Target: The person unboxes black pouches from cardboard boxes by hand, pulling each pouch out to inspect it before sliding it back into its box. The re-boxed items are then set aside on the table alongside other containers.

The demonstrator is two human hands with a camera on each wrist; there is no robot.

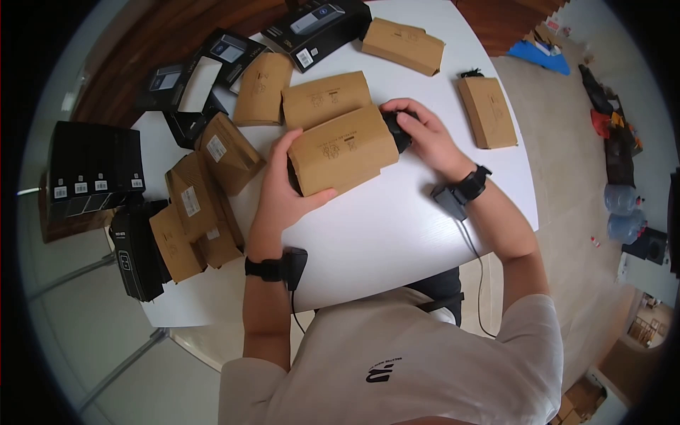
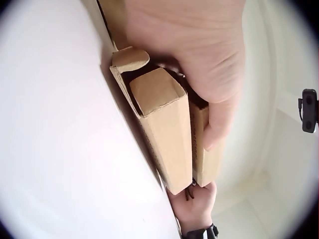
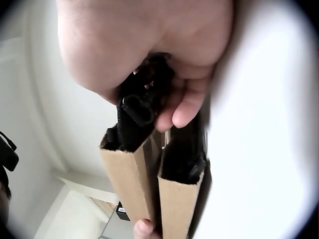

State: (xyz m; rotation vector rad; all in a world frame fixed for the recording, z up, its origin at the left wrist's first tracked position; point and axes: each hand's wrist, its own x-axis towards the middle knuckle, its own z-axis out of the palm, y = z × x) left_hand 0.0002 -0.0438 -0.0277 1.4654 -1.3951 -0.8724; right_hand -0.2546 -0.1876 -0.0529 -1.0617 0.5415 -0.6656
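My left hand (image 1: pixel 280 191) holds a brown cardboard box (image 1: pixel 343 152) by its left end, thumb along the near edge and fingers at the far corner. Black webbing with a plastic buckle (image 3: pixel 137 109) sticks out of the box's open right end. My right hand (image 1: pixel 433 145) grips this black bundle, its fingers curled round it. Just behind lies a second brown box (image 1: pixel 326 99). In the right wrist view that second box (image 3: pixel 179 194) is open too, with black material inside. The left wrist view shows a raised end flap (image 2: pixel 130 57) on it.
Several brown boxes (image 1: pixel 191 198) are piled at the left of the white table (image 1: pixel 340 248). Black printed boxes (image 1: pixel 315 32) stand along the back and a black stack (image 1: pixel 95 163) at far left. Another brown box (image 1: pixel 489 113) lies near the right edge. Cables trail from both wrist cameras.
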